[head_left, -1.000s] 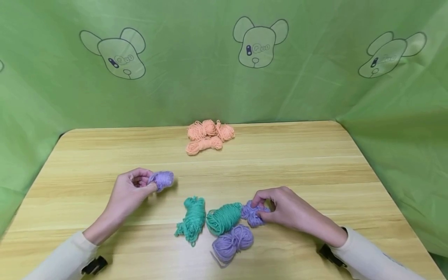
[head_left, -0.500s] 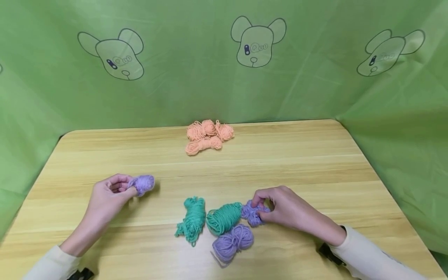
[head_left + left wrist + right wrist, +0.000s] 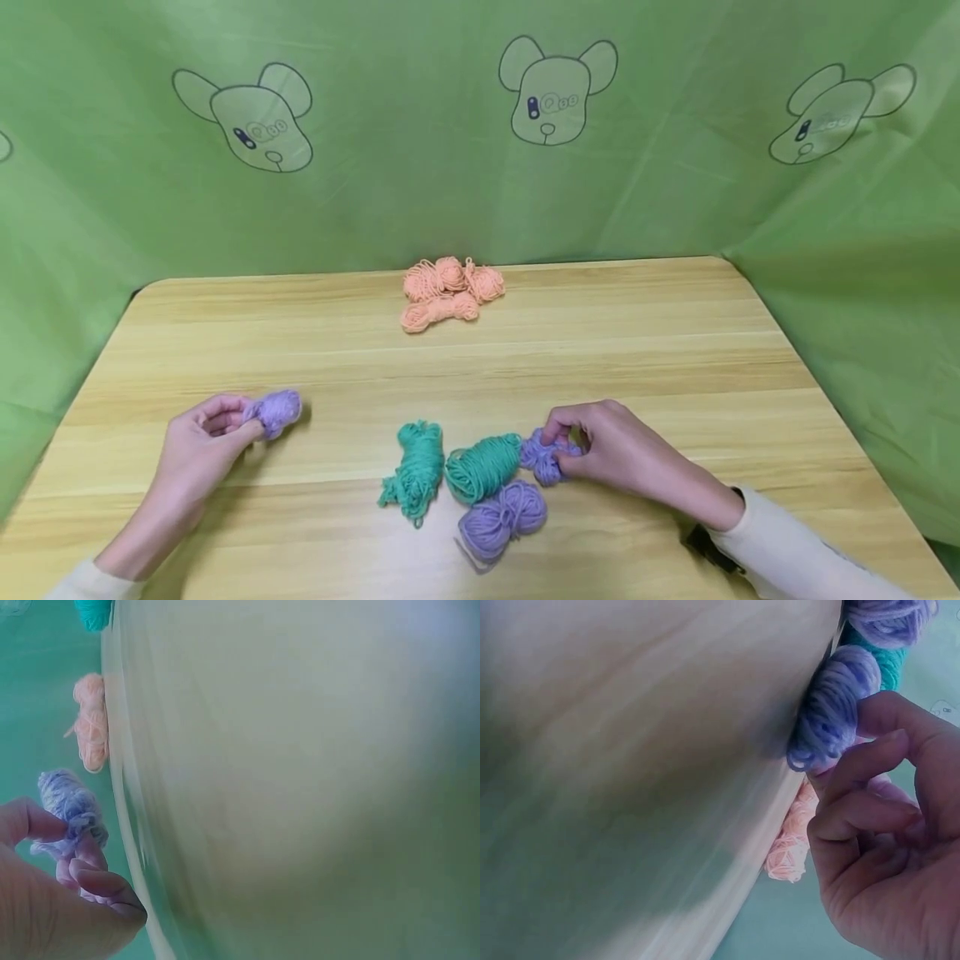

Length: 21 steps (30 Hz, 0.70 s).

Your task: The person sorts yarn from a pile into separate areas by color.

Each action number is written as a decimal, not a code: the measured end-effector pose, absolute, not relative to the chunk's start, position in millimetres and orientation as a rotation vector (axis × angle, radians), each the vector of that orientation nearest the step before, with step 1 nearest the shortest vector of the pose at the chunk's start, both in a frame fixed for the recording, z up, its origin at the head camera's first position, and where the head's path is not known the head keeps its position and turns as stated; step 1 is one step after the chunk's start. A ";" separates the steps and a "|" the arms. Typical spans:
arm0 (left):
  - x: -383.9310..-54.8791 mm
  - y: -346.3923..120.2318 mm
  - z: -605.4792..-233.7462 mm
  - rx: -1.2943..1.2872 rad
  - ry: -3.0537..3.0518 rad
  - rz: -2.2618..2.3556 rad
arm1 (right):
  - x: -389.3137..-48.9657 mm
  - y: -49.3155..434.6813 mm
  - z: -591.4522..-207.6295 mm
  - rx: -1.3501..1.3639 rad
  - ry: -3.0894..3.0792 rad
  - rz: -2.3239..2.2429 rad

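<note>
On the left of the table, my left hand (image 3: 198,450) pinches a small purple yarn bundle (image 3: 277,411) by its near end, and the left wrist view shows thumb and fingers round that end of the bundle (image 3: 69,799). My right hand (image 3: 615,446) pinches another purple yarn bundle (image 3: 542,458) at the right of the middle group. That bundle touches a green yarn bundle (image 3: 483,468). Just in front lies a larger purple yarn bundle (image 3: 502,521), tied at its waist. A second green yarn bundle (image 3: 416,471) lies upright-wise to the left, with loose loops at its ends.
Several peach yarn bundles (image 3: 442,293) lie grouped at the far edge of the wooden table (image 3: 637,333). A green curtain (image 3: 420,183) with printed mouse-like heads hangs behind and at both sides.
My left hand has moved left and toward me, carrying its purple yarn bundle away from the middle group. The right hand stays in place on its own bundle.
</note>
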<state>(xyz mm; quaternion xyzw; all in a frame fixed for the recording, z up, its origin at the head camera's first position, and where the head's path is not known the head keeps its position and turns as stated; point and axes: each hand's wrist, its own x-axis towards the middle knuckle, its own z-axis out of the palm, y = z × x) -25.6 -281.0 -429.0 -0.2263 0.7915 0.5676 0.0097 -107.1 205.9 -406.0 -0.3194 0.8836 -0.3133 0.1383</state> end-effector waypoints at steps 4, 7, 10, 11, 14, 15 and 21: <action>-19.3 -286.3 -429.3 -0.720 2.501 1.735 | -105.2 205.3 -407.7 -0.908 2.575 -0.916; -15.2 -292.5 -429.8 -0.735 2.516 1.692 | -104.2 204.0 -408.6 -0.903 2.587 -0.925; -11.0 -300.0 -430.2 -0.749 2.511 1.660 | -103.4 202.9 -409.4 -0.894 2.597 -0.931; -9.5 -302.5 -430.3 -0.755 2.508 1.652 | -103.1 202.8 -409.7 -0.891 2.600 -0.932; -5.7 -309.4 -430.3 -0.766 2.518 1.626 | -102.4 203.0 -410.5 -0.889 2.615 -0.926; -4.6 -311.7 -430.4 -0.766 2.528 1.617 | -102.2 203.3 -410.7 -0.890 2.622 -0.920; 3.9 -324.2 -433.5 -0.770 2.590 1.564 | -101.4 205.4 -411.8 -0.904 2.637 -0.909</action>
